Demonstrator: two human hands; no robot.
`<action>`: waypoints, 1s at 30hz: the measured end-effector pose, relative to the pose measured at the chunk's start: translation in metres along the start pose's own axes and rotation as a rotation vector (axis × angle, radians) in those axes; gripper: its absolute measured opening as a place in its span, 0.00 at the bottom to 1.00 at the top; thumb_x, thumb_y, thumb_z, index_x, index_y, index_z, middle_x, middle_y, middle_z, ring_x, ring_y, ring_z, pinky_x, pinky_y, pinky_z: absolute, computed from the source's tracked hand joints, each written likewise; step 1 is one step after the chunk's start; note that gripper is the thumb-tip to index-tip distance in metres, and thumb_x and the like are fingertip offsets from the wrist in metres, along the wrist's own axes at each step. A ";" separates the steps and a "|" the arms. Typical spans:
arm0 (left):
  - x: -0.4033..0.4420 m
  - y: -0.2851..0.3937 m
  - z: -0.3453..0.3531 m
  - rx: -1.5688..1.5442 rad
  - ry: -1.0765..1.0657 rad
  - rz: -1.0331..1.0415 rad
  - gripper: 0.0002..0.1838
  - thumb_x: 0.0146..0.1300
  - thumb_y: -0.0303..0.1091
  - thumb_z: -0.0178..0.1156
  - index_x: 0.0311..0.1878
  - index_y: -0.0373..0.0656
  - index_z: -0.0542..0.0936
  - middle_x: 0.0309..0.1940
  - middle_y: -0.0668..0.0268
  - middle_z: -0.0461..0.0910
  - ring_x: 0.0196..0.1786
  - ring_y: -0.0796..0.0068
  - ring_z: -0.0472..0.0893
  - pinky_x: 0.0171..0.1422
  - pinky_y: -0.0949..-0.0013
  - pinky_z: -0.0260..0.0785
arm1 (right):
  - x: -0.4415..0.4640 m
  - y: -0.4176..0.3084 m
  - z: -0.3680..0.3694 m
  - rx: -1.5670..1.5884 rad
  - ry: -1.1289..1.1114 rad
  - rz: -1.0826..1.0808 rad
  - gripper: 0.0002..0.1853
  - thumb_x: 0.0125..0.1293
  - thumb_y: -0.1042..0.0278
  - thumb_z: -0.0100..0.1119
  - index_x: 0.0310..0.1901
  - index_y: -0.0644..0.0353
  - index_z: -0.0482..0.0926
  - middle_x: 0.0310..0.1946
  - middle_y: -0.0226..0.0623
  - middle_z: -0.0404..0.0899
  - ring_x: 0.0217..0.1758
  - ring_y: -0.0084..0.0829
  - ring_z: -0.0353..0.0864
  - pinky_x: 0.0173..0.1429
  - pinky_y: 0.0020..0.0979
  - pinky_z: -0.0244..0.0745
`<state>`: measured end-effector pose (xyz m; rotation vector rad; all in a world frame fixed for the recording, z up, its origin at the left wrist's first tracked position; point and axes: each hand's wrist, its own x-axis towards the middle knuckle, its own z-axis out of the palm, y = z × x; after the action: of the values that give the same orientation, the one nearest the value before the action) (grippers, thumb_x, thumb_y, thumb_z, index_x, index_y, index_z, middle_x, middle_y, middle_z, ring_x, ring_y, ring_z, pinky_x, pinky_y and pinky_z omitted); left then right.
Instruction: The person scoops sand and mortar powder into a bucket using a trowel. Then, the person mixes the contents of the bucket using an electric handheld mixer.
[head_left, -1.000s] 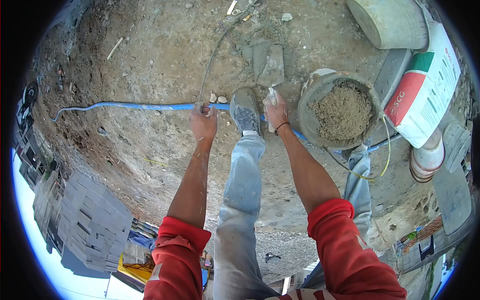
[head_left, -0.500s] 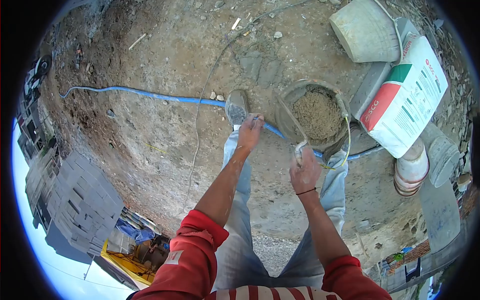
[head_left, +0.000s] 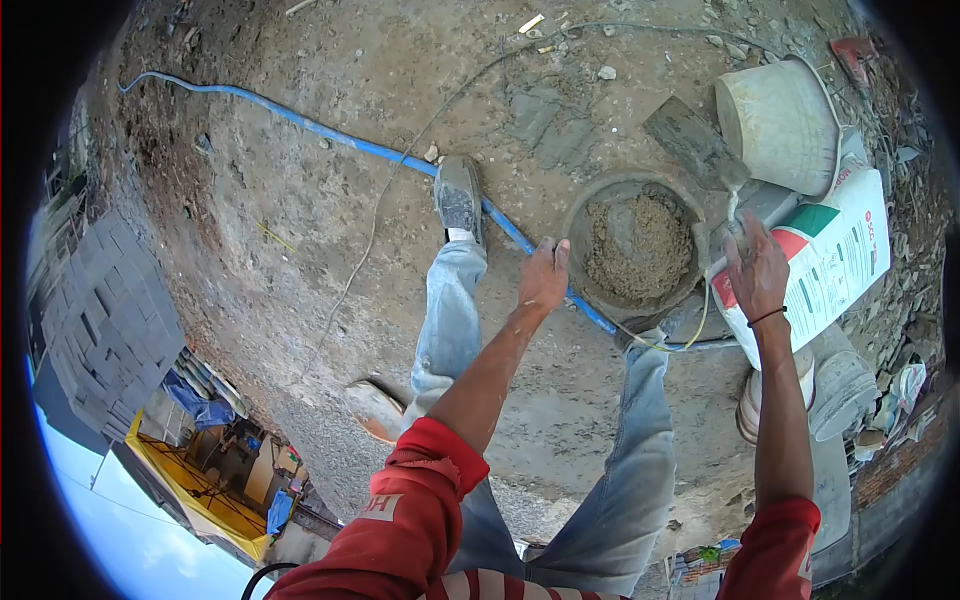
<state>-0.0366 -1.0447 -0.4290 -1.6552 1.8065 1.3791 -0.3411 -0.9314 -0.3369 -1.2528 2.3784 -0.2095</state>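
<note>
A round bucket [head_left: 582, 282] of wet grey mortar [head_left: 650, 245] stands on the ground between my hands. My left hand [head_left: 545, 275] is beside its left rim, fingers loosely bent and thumb apart, with nothing visible in them. Over to the right, my right hand [head_left: 757, 265] has its fingers around the end of a trowel's pale handle. The trowel [head_left: 692, 145] points up and left, its flat blade smeared with mortar, next to a large pale bucket [head_left: 775, 125]. A thin yellow bucket handle [head_left: 705, 318] hangs down at the mortar bucket's near side.
A mortar bag [head_left: 835, 270] lies on the right above stacked buckets [head_left: 840, 395]. The blue hose [head_left: 310, 125] passes beneath my shoe [head_left: 459, 195] and beside the mortar bucket. A thin cable [head_left: 400, 165] curves across the dirt. Grey blocks [head_left: 105, 300] are stacked far left.
My right hand has carried the trowel from over the mortar bucket to the right, near the large pale bucket. My left hand has shifted right, to the bucket's rim. The view has turned.
</note>
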 end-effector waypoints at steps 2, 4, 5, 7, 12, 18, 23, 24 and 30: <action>0.001 0.004 -0.004 0.033 0.022 -0.017 0.26 0.75 0.54 0.41 0.42 0.37 0.74 0.37 0.40 0.78 0.45 0.36 0.78 0.49 0.42 0.68 | 0.066 -0.001 0.006 -0.145 -0.230 -0.013 0.23 0.67 0.56 0.57 0.60 0.57 0.75 0.47 0.52 0.82 0.49 0.54 0.80 0.54 0.48 0.75; -0.001 0.004 -0.004 -0.021 0.033 -0.057 0.18 0.73 0.45 0.46 0.42 0.37 0.74 0.36 0.41 0.80 0.45 0.35 0.78 0.50 0.40 0.69 | 0.123 0.000 0.028 -0.284 -0.394 -0.105 0.24 0.69 0.51 0.54 0.62 0.52 0.73 0.48 0.51 0.82 0.50 0.53 0.80 0.54 0.48 0.75; -0.002 0.007 -0.006 -0.040 0.032 -0.072 0.18 0.73 0.45 0.46 0.42 0.37 0.74 0.36 0.41 0.80 0.45 0.35 0.78 0.50 0.40 0.69 | 0.149 0.009 0.042 -0.322 -0.435 -0.211 0.24 0.70 0.49 0.52 0.64 0.50 0.72 0.47 0.50 0.82 0.50 0.53 0.80 0.54 0.48 0.75; -0.006 0.010 -0.008 -0.140 0.066 -0.093 0.15 0.72 0.41 0.48 0.43 0.36 0.75 0.38 0.42 0.80 0.44 0.35 0.78 0.49 0.42 0.70 | 0.195 0.020 0.068 -0.381 -0.428 -0.306 0.25 0.70 0.49 0.52 0.65 0.49 0.71 0.47 0.49 0.82 0.50 0.52 0.80 0.54 0.48 0.75; -0.006 0.002 0.002 -0.212 0.168 -0.066 0.13 0.73 0.39 0.49 0.43 0.37 0.74 0.37 0.43 0.80 0.43 0.36 0.78 0.46 0.43 0.70 | 0.256 -0.006 0.134 -0.441 -0.343 -0.283 0.27 0.71 0.47 0.50 0.67 0.47 0.69 0.51 0.47 0.82 0.51 0.51 0.81 0.55 0.47 0.76; -0.008 -0.003 0.005 -0.327 0.204 -0.021 0.11 0.73 0.36 0.49 0.43 0.36 0.73 0.36 0.43 0.79 0.43 0.36 0.77 0.45 0.44 0.68 | 0.258 -0.045 0.199 -0.294 -0.426 -0.430 0.27 0.72 0.44 0.46 0.68 0.46 0.69 0.58 0.46 0.78 0.57 0.51 0.78 0.61 0.47 0.73; -0.005 -0.005 0.007 -0.316 0.232 -0.006 0.12 0.72 0.36 0.49 0.43 0.34 0.73 0.39 0.42 0.79 0.44 0.36 0.77 0.46 0.44 0.69 | 0.257 -0.043 0.202 -0.240 -0.465 -0.562 0.26 0.72 0.46 0.46 0.68 0.44 0.69 0.63 0.44 0.74 0.62 0.48 0.75 0.65 0.46 0.69; -0.006 -0.004 0.004 -0.313 0.209 -0.013 0.12 0.72 0.36 0.49 0.44 0.34 0.73 0.40 0.42 0.79 0.45 0.36 0.77 0.47 0.45 0.69 | 0.253 -0.042 0.201 -0.239 -0.463 -0.559 0.26 0.72 0.46 0.46 0.68 0.44 0.69 0.63 0.44 0.74 0.62 0.48 0.75 0.65 0.46 0.69; -0.006 -0.001 0.004 -0.290 0.225 0.000 0.14 0.73 0.38 0.48 0.47 0.34 0.74 0.42 0.42 0.79 0.47 0.36 0.77 0.50 0.45 0.69 | 0.222 -0.052 0.201 -0.378 -0.940 -0.422 0.28 0.67 0.47 0.50 0.67 0.44 0.71 0.63 0.40 0.74 0.67 0.45 0.71 0.72 0.43 0.63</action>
<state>-0.0353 -1.0378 -0.4267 -2.0291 1.7878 1.5711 -0.3212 -1.1284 -0.5674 -1.5468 1.3640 0.6065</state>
